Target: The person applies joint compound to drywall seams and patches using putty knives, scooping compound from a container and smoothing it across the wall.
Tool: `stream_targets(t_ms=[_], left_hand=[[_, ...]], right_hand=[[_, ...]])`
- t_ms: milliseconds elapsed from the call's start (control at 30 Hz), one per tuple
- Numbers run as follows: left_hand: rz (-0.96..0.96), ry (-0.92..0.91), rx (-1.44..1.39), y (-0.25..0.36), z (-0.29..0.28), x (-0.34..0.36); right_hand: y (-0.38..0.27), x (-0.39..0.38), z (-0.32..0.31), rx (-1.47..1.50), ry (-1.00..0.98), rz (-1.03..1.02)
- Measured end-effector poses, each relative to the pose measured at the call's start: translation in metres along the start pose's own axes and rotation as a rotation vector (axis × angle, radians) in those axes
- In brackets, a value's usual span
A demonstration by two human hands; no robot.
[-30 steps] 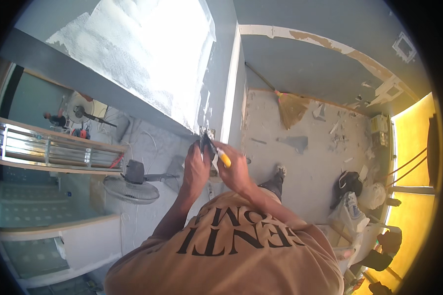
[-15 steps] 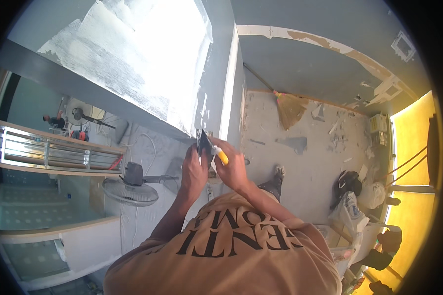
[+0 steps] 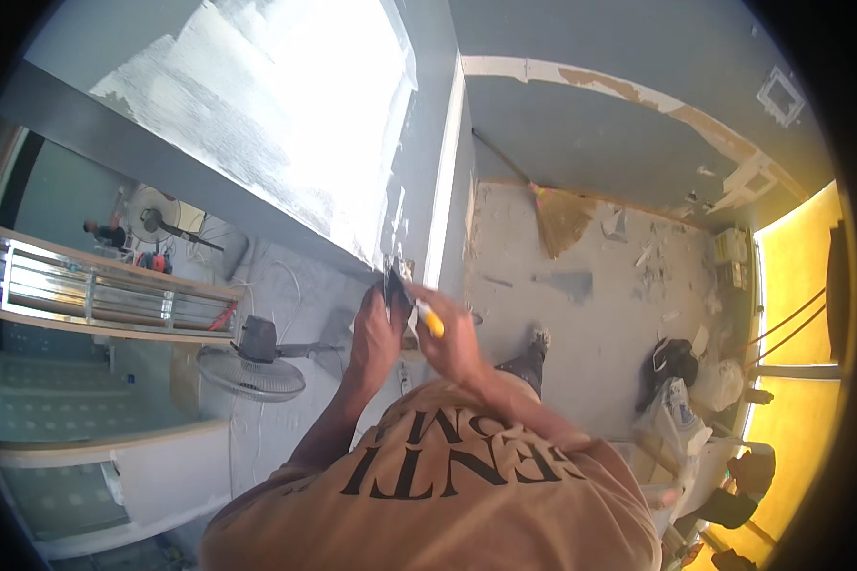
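Note:
My right hand (image 3: 450, 338) is closed round the yellow-and-white handle of a putty knife (image 3: 430, 322). Its dark blade points up and left, against a thin, flat grey piece (image 3: 387, 293) in my left hand (image 3: 375, 335). The fingers of that hand are wrapped round the piece and hide most of it, so its kind is unclear. Both hands are close together in front of my chest, just below the lower corner of a wall patch of bright white filler (image 3: 286, 124).
A standing fan (image 3: 252, 366) is at the left, near shelving (image 3: 90, 290). Beyond it a person (image 3: 108, 231) is by another fan (image 3: 155, 214). A broom (image 3: 564, 219) leans on the far wall above a floor strewn with scraps. Bags (image 3: 676, 414) lie at the right.
My right hand and the putty knife have shifted slightly downward and right, with some blur. The left hand stays nearly in place, still gripping the grey piece. The whole view has tilted a little.

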State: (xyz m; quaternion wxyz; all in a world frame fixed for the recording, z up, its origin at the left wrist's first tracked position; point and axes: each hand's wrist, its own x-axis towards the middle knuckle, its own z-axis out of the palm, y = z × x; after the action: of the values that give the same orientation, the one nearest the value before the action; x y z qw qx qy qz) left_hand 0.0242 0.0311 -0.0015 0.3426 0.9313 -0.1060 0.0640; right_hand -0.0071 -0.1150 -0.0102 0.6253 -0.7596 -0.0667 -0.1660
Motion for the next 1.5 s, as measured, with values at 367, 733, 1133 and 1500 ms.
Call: stream_targets(t_ms=[367, 733, 1133, 1500], left_hand=[[-0.034, -0.044, -0.024, 0.006, -0.004, 0.001], [0.044, -0.036, -0.026, -0.001, -0.005, 0.0], [0.02, -0.167, -0.072, 0.009, -0.02, -0.002], [-0.01, -0.236, -0.067, 0.004, -0.026, 0.0]], right_hand=[[0.004, 0.009, -0.003, -0.036, -0.006, -0.049], [0.007, 0.011, -0.003, -0.018, -0.009, -0.052], [0.001, 0.001, -0.004, -0.008, -0.038, -0.02], [-0.001, 0.015, -0.009, 0.002, -0.024, -0.015]])
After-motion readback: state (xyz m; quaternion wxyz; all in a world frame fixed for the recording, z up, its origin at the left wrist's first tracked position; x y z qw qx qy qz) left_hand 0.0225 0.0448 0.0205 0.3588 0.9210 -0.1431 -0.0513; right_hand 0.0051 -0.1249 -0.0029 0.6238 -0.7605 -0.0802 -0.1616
